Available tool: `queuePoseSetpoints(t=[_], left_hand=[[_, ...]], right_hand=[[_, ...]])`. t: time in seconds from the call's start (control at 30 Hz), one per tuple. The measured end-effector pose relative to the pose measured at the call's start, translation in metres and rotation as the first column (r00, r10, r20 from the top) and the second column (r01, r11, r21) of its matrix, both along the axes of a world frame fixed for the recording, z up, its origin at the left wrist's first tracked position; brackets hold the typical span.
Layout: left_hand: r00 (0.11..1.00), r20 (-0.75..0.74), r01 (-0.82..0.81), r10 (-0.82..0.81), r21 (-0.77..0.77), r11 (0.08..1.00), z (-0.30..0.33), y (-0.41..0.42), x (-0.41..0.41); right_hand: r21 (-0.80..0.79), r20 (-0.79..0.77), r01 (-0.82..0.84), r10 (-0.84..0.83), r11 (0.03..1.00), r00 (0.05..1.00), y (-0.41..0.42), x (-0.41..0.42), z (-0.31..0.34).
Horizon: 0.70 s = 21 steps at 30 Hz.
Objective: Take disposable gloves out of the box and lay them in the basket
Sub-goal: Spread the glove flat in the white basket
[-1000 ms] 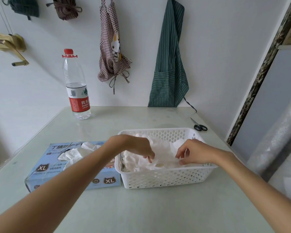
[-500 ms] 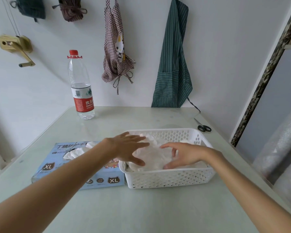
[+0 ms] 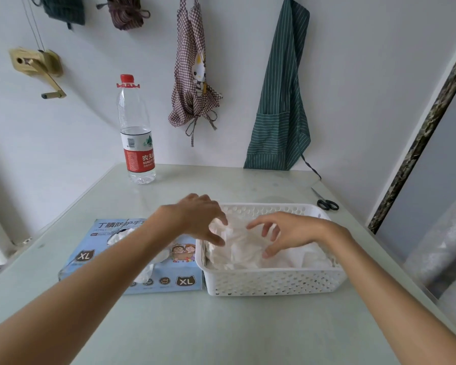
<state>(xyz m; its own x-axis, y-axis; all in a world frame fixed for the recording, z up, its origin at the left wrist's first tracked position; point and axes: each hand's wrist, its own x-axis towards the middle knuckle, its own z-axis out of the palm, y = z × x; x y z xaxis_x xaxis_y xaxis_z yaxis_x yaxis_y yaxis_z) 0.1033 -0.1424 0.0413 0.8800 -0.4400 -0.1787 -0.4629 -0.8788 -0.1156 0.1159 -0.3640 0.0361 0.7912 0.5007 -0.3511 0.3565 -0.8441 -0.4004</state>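
Note:
A white perforated basket [image 3: 271,281] stands on the table and holds a pile of white disposable gloves [image 3: 242,248]. To its left lies the light-blue XL glove box [image 3: 100,248], with white gloves poking out of its top opening [image 3: 117,237]. My left hand [image 3: 195,217] hovers over the basket's left end with fingers spread, fingertips at the pile. My right hand [image 3: 287,230] is over the middle of the basket, fingers loosely bent, thumb resting on the gloves. Neither hand grips anything.
A water bottle [image 3: 136,138] with a red label stands at the back left of the table. Black-handled scissors [image 3: 325,202] lie at the back right beside the wall. Two aprons hang on the wall. The table's right edge is close to the basket.
Both hands let go of the gloves they pinched a second ago, flattened over the pile, and have now lifted slightly with fingers loosened. The view has tilted a little.

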Motion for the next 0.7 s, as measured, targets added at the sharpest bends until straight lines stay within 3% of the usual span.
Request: queuePoseSetpoints(t=[0.1,0.27,0.37,0.5,0.63,0.7], left_hand=[[0.996,0.084,0.010,-0.004,-0.070,0.998,0.013,0.013,-0.005],[0.996,0.084,0.029,-0.011,-0.210,0.977,0.019,0.023,-0.017],[0.995,0.071,-0.045,0.071,-0.311,0.949,0.023,0.045,-0.032],[0.949,0.085,-0.224,0.302,-0.491,0.842,0.015,0.087,-0.052],[0.901,0.011,-0.324,0.435,-0.648,0.689,-0.005,0.113,-0.061],[0.900,-0.035,-0.344,0.435,-0.671,0.657,-0.011,0.120,-0.061]], right_hand=[[0.114,0.008,-0.020,0.019,0.993,1.000,0.025,0.002,0.001],[-0.143,-0.034,-0.059,0.055,0.988,0.998,0.056,0.011,-0.014],[-0.129,0.027,-0.042,0.046,0.991,0.999,0.057,0.008,-0.003],[0.105,0.217,0.028,-0.050,0.994,0.975,0.060,0.005,-0.001],[-0.002,0.164,0.039,-0.038,0.999,0.986,0.075,0.006,-0.025],[-0.041,0.122,0.058,-0.053,0.997,0.991,0.075,0.006,-0.028]])
